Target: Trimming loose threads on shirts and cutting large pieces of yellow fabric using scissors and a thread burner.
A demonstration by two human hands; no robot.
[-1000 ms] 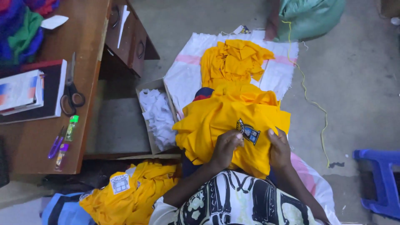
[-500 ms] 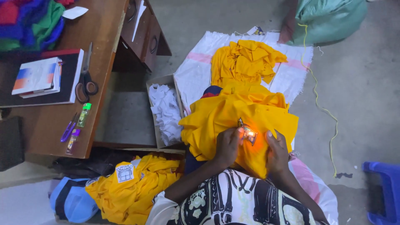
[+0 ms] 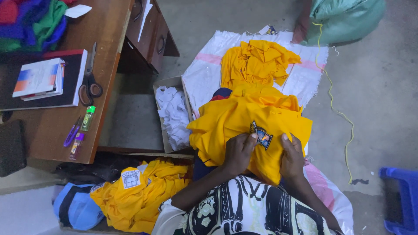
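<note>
Yellow shirt [image 3: 235, 124], blue-and-gold badge [image 3: 261, 135]; white cloth scraps [image 3: 174, 115].

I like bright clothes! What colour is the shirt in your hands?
Yellow shirt, with a small dark badge; head view.

On the wooden worktop [image 3: 109, 65] lie scissors [image 3: 90, 80], a stack of notebooks [image 3: 41, 78], a green lighter [image 3: 87, 118] and purple pens [image 3: 72, 135]. A cardboard box of white scraps [image 3: 173, 114] sits on the floor beside a white woven sack [image 3: 204, 78]. A green bag [image 3: 344, 19] rests farther off, and a blue stool [image 3: 402, 196] stands at the right edge.
</note>
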